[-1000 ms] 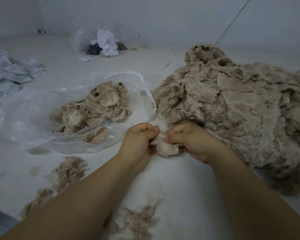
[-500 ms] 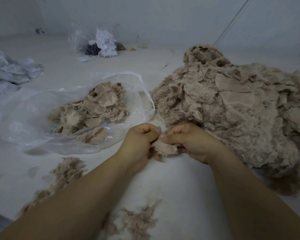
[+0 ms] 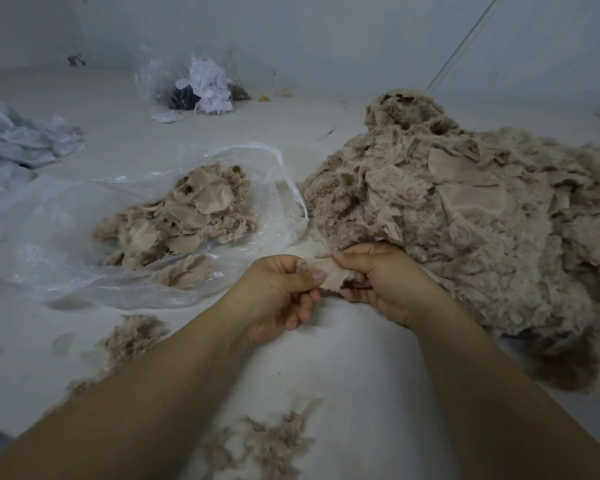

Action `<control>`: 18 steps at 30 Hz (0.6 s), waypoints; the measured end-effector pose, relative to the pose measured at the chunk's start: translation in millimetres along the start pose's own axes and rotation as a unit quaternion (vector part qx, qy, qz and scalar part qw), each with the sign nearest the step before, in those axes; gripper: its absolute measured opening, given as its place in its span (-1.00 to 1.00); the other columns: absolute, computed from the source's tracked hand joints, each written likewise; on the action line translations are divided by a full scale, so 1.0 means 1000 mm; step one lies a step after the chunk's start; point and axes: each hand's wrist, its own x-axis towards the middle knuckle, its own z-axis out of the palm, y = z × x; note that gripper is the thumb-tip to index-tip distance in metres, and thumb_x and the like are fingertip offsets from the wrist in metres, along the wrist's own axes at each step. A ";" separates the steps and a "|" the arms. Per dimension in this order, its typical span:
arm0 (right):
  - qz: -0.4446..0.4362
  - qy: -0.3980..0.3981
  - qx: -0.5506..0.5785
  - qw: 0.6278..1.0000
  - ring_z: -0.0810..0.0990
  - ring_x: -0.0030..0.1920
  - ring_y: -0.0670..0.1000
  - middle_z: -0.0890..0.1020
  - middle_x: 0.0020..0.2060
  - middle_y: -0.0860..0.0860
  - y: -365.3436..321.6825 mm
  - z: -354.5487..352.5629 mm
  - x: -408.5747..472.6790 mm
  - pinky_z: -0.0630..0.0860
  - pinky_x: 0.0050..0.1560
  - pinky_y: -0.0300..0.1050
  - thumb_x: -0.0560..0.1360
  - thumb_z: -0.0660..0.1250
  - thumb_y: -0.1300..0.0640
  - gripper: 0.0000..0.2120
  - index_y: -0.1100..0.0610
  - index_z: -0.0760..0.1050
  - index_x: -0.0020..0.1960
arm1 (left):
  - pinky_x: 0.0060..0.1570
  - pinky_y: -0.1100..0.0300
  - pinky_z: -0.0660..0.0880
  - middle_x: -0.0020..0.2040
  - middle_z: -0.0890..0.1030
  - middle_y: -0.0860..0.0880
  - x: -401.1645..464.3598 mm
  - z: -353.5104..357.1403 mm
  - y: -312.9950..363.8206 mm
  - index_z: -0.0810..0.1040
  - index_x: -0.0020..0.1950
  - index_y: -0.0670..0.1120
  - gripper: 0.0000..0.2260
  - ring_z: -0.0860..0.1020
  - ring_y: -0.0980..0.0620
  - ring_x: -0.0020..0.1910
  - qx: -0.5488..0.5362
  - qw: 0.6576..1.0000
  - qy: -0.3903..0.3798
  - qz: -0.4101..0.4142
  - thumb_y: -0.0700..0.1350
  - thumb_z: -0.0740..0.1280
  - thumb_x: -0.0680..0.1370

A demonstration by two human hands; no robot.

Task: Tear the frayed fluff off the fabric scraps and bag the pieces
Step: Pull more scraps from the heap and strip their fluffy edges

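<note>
A small beige fabric scrap (image 3: 333, 277) is stretched between my two hands in the middle of the view. My left hand (image 3: 278, 292) pinches its left end between thumb and fingers. My right hand (image 3: 381, 278) pinches its right end, fingers curled under it. To the right lies a large heap of fluffy beige scraps (image 3: 465, 216), touching my right hand. To the left an open clear plastic bag (image 3: 49, 237) lies flat, with a smaller pile of beige pieces (image 3: 181, 216) on it.
Torn tufts of fluff lie on the white surface at the near left (image 3: 129, 337) and near centre (image 3: 267, 441). A second clear bag with white and dark scraps (image 3: 201, 84) sits at the back. Pale grey fabric (image 3: 18, 143) is heaped at far left.
My hands have drawn slightly apart, and the scrap between them is pulled flatter. My left hand has rolled so its fingers show underneath.
</note>
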 end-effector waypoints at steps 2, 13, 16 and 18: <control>0.001 0.001 0.011 1.000 0.47 -0.50 -0.10 0.36 -0.54 -0.03 -0.001 0.001 -0.001 0.54 -0.45 -0.26 0.56 0.35 0.15 -0.85 0.25 0.58 -0.03 | -0.72 0.34 0.26 -0.45 0.52 -0.16 -0.002 0.000 0.000 0.51 -0.30 -0.21 -0.89 0.44 0.02 -0.65 -0.009 1.000 0.005 0.003 -0.27 0.42 0.38; -0.024 -0.041 -0.016 0.999 0.49 -0.52 -0.20 0.51 -0.55 -0.11 -0.001 0.001 -0.004 0.54 -0.40 -0.30 0.60 0.30 0.12 -0.80 0.17 0.51 -0.17 | -0.72 0.36 0.23 -0.43 0.49 -0.19 -0.005 0.000 0.002 0.48 -0.20 -0.26 -0.86 0.41 0.00 -0.68 -0.040 0.999 0.017 -0.013 -0.25 0.30 0.55; -0.020 -0.018 0.015 1.000 0.38 -0.59 -0.19 0.36 -0.60 -0.13 -0.002 0.001 -0.005 0.53 -0.41 -0.26 0.61 0.27 0.08 -0.75 0.14 0.45 -0.22 | -0.69 0.35 0.20 -0.41 0.47 -0.17 -0.001 0.002 0.006 0.51 -0.16 -0.25 -0.84 0.38 0.00 -0.67 -0.048 0.991 0.116 0.048 -0.25 0.24 0.61; -0.018 -0.015 0.010 1.000 0.37 -0.58 -0.19 0.37 -0.60 -0.13 -0.002 0.002 -0.003 0.54 -0.40 -0.26 0.60 0.28 0.09 -0.76 0.15 0.45 -0.21 | -0.63 0.31 0.29 -0.35 0.49 -0.13 0.006 -0.003 0.014 0.50 -0.02 -0.21 -0.84 0.44 0.01 -0.61 -0.124 0.960 0.215 0.128 -0.19 0.18 0.67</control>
